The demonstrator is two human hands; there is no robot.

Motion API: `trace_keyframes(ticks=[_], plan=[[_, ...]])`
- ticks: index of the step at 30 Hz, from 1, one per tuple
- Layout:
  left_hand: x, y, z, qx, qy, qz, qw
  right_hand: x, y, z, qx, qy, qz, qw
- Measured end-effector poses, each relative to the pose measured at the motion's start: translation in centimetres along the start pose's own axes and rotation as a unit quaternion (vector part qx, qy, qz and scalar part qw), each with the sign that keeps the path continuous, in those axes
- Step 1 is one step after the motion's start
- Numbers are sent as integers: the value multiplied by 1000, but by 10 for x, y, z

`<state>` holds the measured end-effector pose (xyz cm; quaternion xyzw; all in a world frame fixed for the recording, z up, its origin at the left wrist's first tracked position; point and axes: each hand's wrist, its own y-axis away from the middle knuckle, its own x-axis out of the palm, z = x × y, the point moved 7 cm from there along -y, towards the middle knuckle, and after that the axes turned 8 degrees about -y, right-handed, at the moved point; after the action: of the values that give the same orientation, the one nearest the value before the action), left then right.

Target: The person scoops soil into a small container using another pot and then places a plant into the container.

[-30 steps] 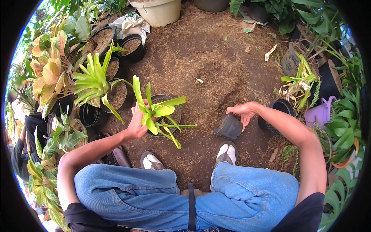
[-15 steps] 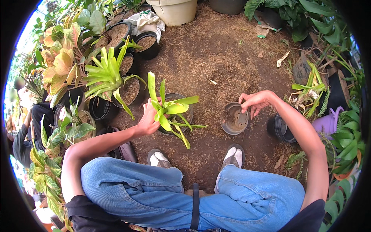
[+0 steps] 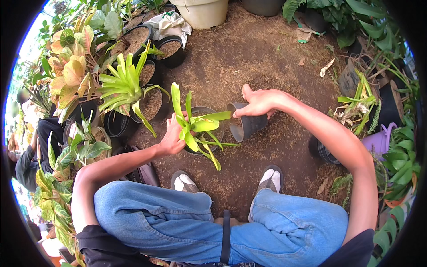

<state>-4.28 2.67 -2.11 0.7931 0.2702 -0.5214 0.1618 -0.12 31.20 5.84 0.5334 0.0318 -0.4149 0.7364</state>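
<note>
My left hand (image 3: 172,137) is closed around the base of a small bright-green bromeliad (image 3: 203,124); its leaves hide part of my fingers. Under and behind the plant is a dark round pot (image 3: 217,133), mostly covered by the leaves. In my right hand (image 3: 261,103) is a small black plastic pot (image 3: 252,127), gripped by the wall and tipped on its side. Its mouth faces left, close to the bromeliad's leaf tips. Whether anything remains inside it I cannot tell.
Soil-filled black pots (image 3: 172,52) and a larger bromeliad (image 3: 123,87) stand at the left. A stack of black pots (image 3: 324,149) and a purple container (image 3: 377,141) are at the right. Another person (image 3: 27,168) sits at the far left. A cream planter (image 3: 202,14) stands at the back.
My right hand has lifted the small black pot, moved it left and tipped it toward the bromeliad. The left hand keeps its hold on the plant, nearly still.
</note>
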Motion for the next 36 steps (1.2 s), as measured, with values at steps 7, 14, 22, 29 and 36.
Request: trace_keyframes(ticks=[7,14,22,29,36], plan=[[1,-1,2,4,-7,-3,1000,-3,19,-3,70,107,-31,991],[3,-2,3,20,-4,-16,1000,-5,17,18,-8,39,-50,998],[-3,-2,-2,10,-6,-13,1000,0,3,-13,-9,144,-95,985],[-2,-3,-4,16,-8,-33,999,-4,17,13,-44,13,-74,996],[-9,-1,-9,8,11,-18,1000,11,12,-16,46,101,-2,994]])
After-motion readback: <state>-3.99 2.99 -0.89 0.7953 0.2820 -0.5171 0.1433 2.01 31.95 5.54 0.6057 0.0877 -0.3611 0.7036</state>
